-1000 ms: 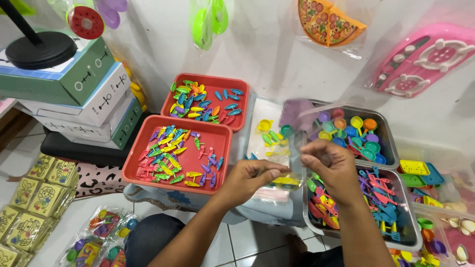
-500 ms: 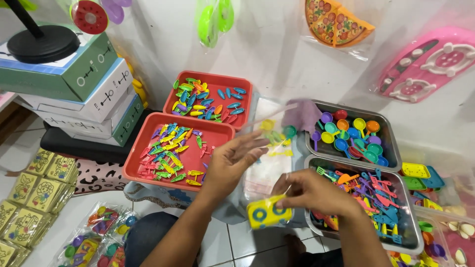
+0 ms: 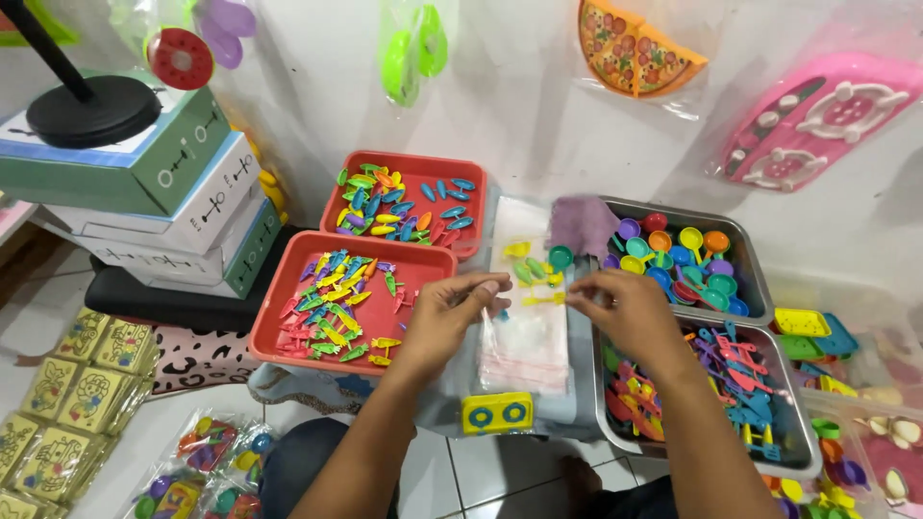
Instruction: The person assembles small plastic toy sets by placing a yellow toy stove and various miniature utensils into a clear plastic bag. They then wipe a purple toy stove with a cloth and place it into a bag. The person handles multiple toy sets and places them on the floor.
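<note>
Both hands hold a small clear plastic bag (image 3: 531,288) with a few yellow and green toy utensils inside, above a stack of flat clear bags (image 3: 527,341) on the worktop. The left hand (image 3: 452,312) pinches the bag's left edge, fingers pressed together; the right hand (image 3: 625,312) pinches the right edge likewise. Risk: uneven pull or a slack pinch could tip the thin bag and spill pieces toward the 2 red plastic trays (image 3: 288,336) or the grey metal trays (image 3: 760,288), mixing the sorted colours. The yellow toy block (image 3: 496,413) at the front edge sits near enough to be knocked off.
</note>
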